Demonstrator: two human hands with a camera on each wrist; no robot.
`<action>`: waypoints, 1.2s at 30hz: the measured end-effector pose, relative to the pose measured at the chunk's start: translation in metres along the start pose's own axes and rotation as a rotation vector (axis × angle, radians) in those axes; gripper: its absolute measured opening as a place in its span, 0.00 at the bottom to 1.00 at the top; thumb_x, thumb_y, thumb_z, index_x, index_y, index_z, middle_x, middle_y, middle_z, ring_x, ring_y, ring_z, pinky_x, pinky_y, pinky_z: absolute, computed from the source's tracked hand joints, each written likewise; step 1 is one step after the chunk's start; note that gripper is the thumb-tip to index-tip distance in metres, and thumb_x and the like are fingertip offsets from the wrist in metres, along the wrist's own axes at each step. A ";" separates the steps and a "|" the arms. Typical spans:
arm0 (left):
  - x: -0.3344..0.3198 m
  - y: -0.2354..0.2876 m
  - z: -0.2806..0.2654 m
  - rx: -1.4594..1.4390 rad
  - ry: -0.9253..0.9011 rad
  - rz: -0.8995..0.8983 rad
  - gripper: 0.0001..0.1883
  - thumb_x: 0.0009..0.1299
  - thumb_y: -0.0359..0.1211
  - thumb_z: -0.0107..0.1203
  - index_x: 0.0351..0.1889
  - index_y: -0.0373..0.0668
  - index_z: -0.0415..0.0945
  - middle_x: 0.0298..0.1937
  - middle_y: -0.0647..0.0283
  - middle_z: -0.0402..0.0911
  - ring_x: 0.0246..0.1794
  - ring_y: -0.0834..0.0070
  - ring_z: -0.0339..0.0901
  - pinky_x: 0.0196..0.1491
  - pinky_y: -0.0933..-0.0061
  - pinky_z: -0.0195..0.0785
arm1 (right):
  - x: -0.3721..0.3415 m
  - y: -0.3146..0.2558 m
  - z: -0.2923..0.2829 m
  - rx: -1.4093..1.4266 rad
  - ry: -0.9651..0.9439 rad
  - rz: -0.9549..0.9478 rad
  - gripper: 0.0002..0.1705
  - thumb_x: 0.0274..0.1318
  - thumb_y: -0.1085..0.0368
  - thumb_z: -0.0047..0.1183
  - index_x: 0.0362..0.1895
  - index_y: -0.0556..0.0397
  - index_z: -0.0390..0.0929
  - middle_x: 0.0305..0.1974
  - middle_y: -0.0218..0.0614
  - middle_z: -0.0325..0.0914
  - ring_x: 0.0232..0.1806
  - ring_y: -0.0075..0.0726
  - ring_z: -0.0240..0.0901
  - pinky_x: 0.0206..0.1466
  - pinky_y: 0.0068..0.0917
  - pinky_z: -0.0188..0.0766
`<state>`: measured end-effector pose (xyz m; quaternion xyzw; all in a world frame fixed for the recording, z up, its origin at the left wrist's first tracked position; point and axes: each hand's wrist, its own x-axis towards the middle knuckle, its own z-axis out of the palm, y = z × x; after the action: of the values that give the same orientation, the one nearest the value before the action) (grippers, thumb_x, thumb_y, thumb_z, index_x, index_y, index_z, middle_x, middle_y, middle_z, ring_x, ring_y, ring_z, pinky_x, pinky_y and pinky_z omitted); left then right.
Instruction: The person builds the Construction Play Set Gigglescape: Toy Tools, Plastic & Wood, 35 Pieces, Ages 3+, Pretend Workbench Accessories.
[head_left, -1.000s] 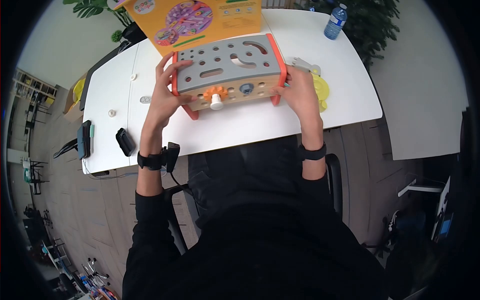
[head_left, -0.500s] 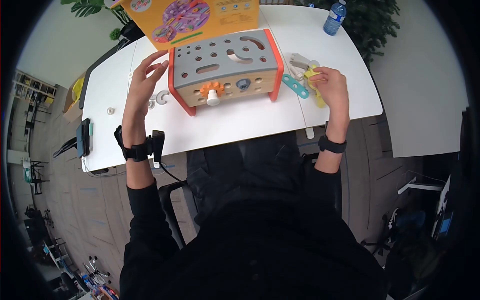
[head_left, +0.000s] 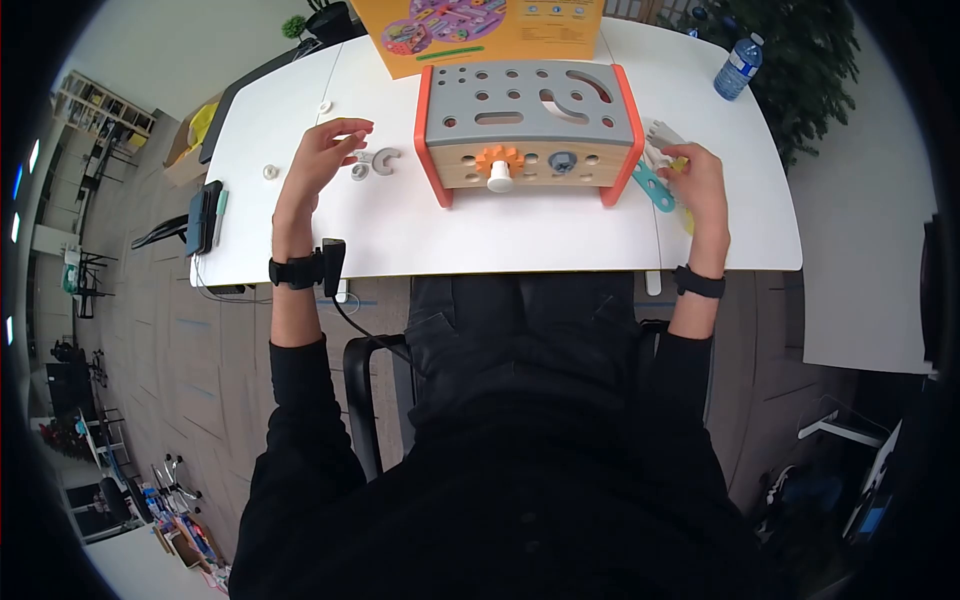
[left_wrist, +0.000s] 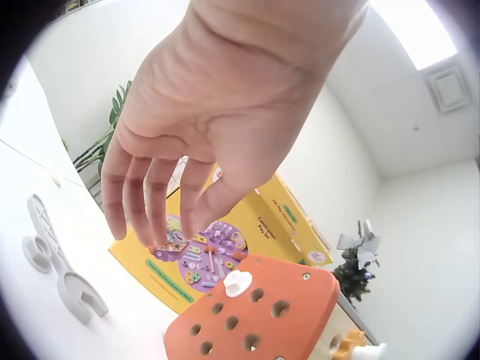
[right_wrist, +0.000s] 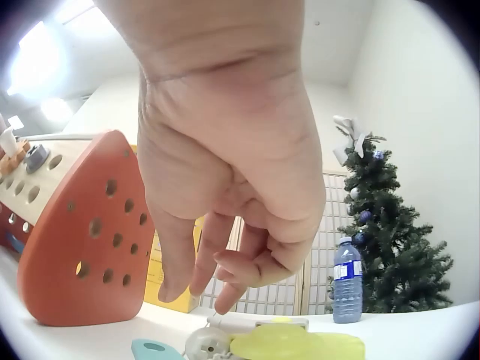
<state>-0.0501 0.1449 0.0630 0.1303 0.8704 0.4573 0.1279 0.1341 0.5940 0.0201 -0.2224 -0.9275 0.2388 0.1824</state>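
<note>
A toy workbench [head_left: 525,115] with a grey holed top, orange-red ends and a wooden front stands on the table. On its front sit an orange gear [head_left: 497,158] with a white bolt [head_left: 500,180] through it, and a blue-grey bolt [head_left: 563,161]. Left of the bench hovers my left hand [head_left: 322,165], fingers loosely bent and empty, near a grey toy wrench [left_wrist: 64,270] and a grey nut [left_wrist: 35,255]. My right hand [head_left: 703,188] hangs loosely over a yellow piece [right_wrist: 296,345], a teal strip [head_left: 655,188] and a grey round piece [right_wrist: 208,343].
Behind the bench stands a yellow box [head_left: 500,35]. A water bottle [head_left: 738,68] is at the back right. At the left are small white pieces [head_left: 270,172] and a dark case [head_left: 204,215] beside a green pen [head_left: 220,217]. The front table edge [head_left: 500,272] borders my lap.
Both hands have let go of the bench ends. The left has moved out to the left, the right across to the loose pieces. The head view has shifted, so the bench appears farther right.
</note>
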 end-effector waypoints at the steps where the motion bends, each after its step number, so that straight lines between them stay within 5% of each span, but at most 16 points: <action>1: -0.001 0.002 0.001 -0.003 0.002 0.002 0.13 0.75 0.38 0.53 0.53 0.45 0.80 0.52 0.66 0.82 0.51 0.77 0.78 0.55 0.72 0.71 | 0.004 0.002 0.006 -0.033 0.008 -0.061 0.18 0.40 0.75 0.65 0.41 0.54 0.86 0.36 0.46 0.84 0.38 0.46 0.82 0.43 0.33 0.77; 14: -0.021 0.041 0.010 0.004 0.050 0.186 0.13 0.74 0.35 0.53 0.52 0.43 0.81 0.51 0.64 0.83 0.49 0.75 0.80 0.54 0.73 0.74 | 0.009 -0.003 0.022 -0.226 -0.091 0.037 0.13 0.43 0.71 0.62 0.36 0.44 0.88 0.37 0.44 0.84 0.40 0.49 0.81 0.43 0.39 0.77; 17: -0.027 0.059 0.021 0.043 0.103 0.310 0.12 0.74 0.34 0.54 0.51 0.42 0.81 0.50 0.65 0.83 0.50 0.75 0.79 0.54 0.72 0.74 | 0.007 -0.020 0.004 -0.122 0.083 -0.009 0.11 0.48 0.68 0.62 0.39 0.48 0.85 0.35 0.43 0.84 0.36 0.41 0.82 0.41 0.33 0.76; 19: -0.031 0.075 0.032 0.062 0.154 0.467 0.11 0.73 0.31 0.54 0.51 0.42 0.81 0.50 0.66 0.83 0.51 0.75 0.78 0.54 0.70 0.73 | 0.009 -0.038 -0.016 0.316 0.098 -0.085 0.11 0.56 0.64 0.60 0.43 0.53 0.82 0.32 0.39 0.83 0.30 0.28 0.77 0.38 0.24 0.73; 20: -0.033 0.085 0.039 0.062 0.153 0.467 0.11 0.73 0.31 0.54 0.51 0.42 0.81 0.50 0.66 0.83 0.51 0.75 0.78 0.54 0.70 0.73 | 0.008 -0.049 -0.025 0.315 0.097 -0.084 0.11 0.56 0.64 0.60 0.43 0.53 0.82 0.32 0.39 0.83 0.30 0.28 0.77 0.38 0.24 0.73; 25: -0.034 0.136 0.091 0.047 0.039 0.975 0.19 0.65 0.24 0.59 0.55 0.40 0.77 0.50 0.62 0.82 0.51 0.73 0.77 0.52 0.71 0.75 | -0.007 -0.102 -0.056 0.735 -0.122 -0.171 0.12 0.63 0.61 0.57 0.43 0.56 0.80 0.28 0.28 0.79 0.29 0.16 0.69 0.33 0.14 0.65; 28: -0.030 0.153 0.132 0.029 -0.020 1.018 0.21 0.63 0.23 0.60 0.56 0.40 0.76 0.48 0.61 0.82 0.47 0.71 0.79 0.50 0.71 0.76 | -0.017 -0.125 -0.052 0.833 -0.236 -0.211 0.14 0.62 0.59 0.59 0.42 0.58 0.81 0.26 0.25 0.78 0.28 0.13 0.68 0.31 0.12 0.64; 36: 0.003 0.166 0.168 -0.093 -0.144 0.918 0.21 0.62 0.22 0.61 0.55 0.40 0.78 0.43 0.61 0.84 0.39 0.73 0.83 0.45 0.73 0.78 | 0.006 -0.111 -0.037 0.594 0.053 -0.145 0.18 0.64 0.54 0.56 0.38 0.59 0.83 0.24 0.33 0.79 0.24 0.22 0.71 0.30 0.21 0.68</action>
<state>0.0227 0.3655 0.1082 0.5276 0.6901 0.4950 -0.0218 0.1092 0.5226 0.1097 -0.0985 -0.8253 0.4801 0.2804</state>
